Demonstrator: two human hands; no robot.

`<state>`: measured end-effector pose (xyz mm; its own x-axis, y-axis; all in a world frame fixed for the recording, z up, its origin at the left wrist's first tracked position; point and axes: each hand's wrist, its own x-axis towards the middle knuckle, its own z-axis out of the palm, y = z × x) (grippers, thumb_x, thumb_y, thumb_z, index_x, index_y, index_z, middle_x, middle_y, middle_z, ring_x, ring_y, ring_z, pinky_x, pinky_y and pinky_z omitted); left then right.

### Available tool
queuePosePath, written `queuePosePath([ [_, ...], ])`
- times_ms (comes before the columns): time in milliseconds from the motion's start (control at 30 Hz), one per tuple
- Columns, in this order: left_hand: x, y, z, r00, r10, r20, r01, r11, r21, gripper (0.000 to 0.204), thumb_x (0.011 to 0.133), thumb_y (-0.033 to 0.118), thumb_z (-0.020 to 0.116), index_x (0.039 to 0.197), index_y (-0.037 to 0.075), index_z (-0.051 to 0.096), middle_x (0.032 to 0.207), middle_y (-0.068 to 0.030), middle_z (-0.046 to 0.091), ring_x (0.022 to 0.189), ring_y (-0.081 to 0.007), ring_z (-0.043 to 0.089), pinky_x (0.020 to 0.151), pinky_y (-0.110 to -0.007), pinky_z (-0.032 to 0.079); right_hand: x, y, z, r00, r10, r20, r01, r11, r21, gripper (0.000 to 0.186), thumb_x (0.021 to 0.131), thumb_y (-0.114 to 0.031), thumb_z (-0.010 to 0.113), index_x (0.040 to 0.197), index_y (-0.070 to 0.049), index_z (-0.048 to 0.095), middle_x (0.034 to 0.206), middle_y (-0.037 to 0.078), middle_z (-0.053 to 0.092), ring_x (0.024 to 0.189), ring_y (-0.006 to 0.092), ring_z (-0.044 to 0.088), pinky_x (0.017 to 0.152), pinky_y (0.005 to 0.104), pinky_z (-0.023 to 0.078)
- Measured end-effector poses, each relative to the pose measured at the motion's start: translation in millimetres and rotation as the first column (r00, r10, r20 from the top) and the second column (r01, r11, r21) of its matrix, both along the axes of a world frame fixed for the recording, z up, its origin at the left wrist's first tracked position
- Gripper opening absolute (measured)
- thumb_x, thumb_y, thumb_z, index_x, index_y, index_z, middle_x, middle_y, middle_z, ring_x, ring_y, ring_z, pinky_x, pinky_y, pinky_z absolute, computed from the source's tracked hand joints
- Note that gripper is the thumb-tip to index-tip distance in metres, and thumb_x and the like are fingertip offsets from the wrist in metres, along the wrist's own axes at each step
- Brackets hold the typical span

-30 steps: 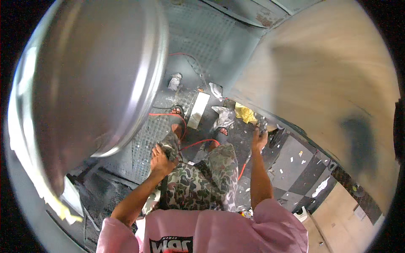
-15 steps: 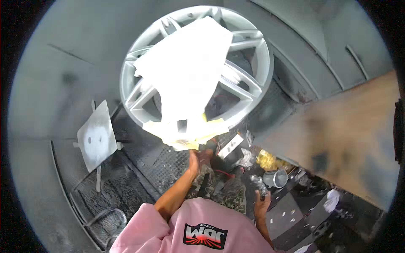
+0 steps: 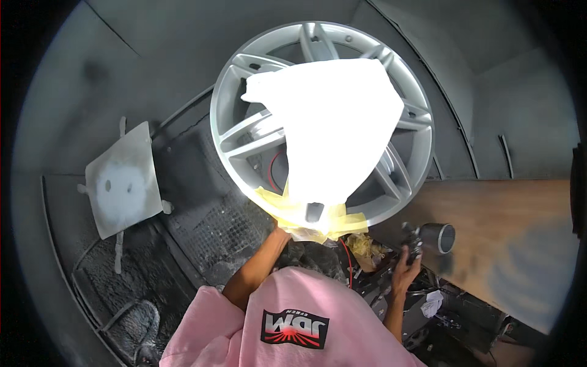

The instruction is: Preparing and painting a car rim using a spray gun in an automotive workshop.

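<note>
In front of me is a silver alloy wheel [image 3: 227, 116] with spokes. A bright white sheet [image 3: 336, 122] covers much of its middle. Yellow masking tape and paper [image 3: 281, 211] wrap the near edge of the rim. My left hand [image 3: 281, 235] reaches under that taped edge, its fingers hidden beneath. Off to the right, my right hand [image 3: 403, 270] is closed around a spray gun [image 3: 413, 241]. A dark grey cylindrical cup [image 3: 435, 237] is attached to the gun and tilted sideways, apart from the wheel.
A white-misted sheet [image 3: 125, 183] stands at the left on a thin support. To the right is a large brown board [image 3: 483, 214]. Crumpled yellow paper [image 3: 364, 251] and a white rag [image 3: 431, 303] lie low near the right arm. A red hose [image 3: 348, 263] runs beside my body.
My right hand has lifted the spray gun up and to the right, toward the brown board. The view has turned, and the wheel appears farther right. My left hand stays under the taped edge.
</note>
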<state>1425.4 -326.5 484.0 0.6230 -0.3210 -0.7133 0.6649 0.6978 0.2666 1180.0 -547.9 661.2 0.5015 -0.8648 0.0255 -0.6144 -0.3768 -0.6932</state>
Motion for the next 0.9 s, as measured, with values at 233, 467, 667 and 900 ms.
queuePosePath([
  [233,74,44,-1,0.993,0.121,0.002,-0.118,0.961,0.248,0.049,0.102,0.044,0.057,0.132,0.005,0.063,0.112,-0.0108,0.071,0.107,-0.0256,0.066,0.095,-0.041,0.051,36,-117,-19,0.996,-0.088,0.006,0.088,0.991,-0.101,0.035,0.104,-0.016,0.062,0.131,0.006,0.059,0.117,0.019,0.068,0.102,0.0259,0.063,0.096,0.0386,0.048],
  [467,150,80,-1,0.966,0.24,0.099,-0.258,0.839,0.478,0.046,0.101,0.04,0.058,0.129,0.005,0.065,0.109,-0.0105,0.072,0.105,-0.0249,0.066,0.094,-0.04,0.052,61,-195,-48,0.997,-0.073,0.034,0.074,0.997,-0.029,0.044,0.106,-0.034,0.059,0.133,0.0,0.055,0.108,0.014,0.07,0.082,0.0215,0.068,0.058,0.0332,0.053],
  [667,198,97,-2,0.953,0.239,0.187,-0.304,0.728,0.615,0.043,0.101,0.038,0.06,0.127,0.004,0.067,0.107,-0.0103,0.072,0.103,-0.0244,0.067,0.093,-0.039,0.052,70,-222,-45,0.999,-0.023,-0.046,0.012,0.973,-0.229,0.044,0.107,-0.024,0.058,0.139,0.006,0.054,0.126,0.021,0.066,0.113,0.0309,0.062,0.102,0.0409,0.046],
  [900,217,123,-2,0.96,0.142,0.24,-0.279,0.526,0.804,0.039,0.101,0.034,0.061,0.124,0.004,0.069,0.105,-0.01,0.073,0.101,-0.0238,0.067,0.092,-0.038,0.052,101,-272,10,0.995,0.086,0.053,-0.062,0.936,-0.347,0.043,0.107,-0.023,0.056,0.138,0.007,0.054,0.122,0.02,0.067,0.111,0.031,0.065,0.099,0.0405,0.049],
])
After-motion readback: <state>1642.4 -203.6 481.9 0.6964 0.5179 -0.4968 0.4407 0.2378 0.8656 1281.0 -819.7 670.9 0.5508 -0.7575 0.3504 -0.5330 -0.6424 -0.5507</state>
